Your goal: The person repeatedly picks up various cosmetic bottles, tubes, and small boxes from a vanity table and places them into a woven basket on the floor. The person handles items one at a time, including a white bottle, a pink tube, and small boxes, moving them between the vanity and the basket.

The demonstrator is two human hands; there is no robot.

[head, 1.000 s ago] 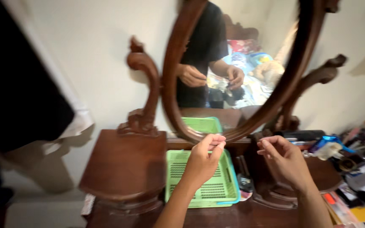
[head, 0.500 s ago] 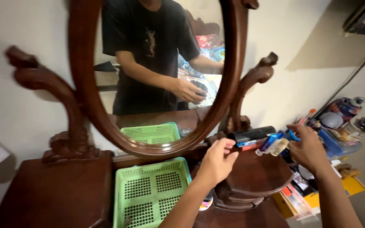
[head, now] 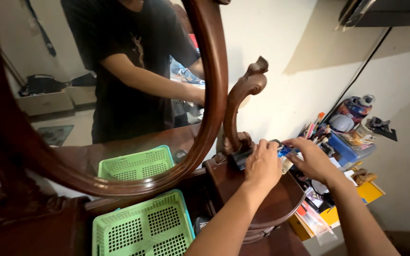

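Both hands are closing on a small blue object (head: 284,150), perhaps a tube, beside a black case (head: 239,159) on the dark wooden tabletop (head: 276,204): left hand (head: 262,166) steadying, right hand (head: 312,159) pinching. Lifting it needs a firm grip.

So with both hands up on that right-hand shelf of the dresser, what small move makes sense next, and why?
Probably lift the blue item off the shelf. The left hand and right hand already meet on it, beside a black object at the mirror post. Whether either hand grips it firmly cannot be told, so closing the fingers first seems wise.
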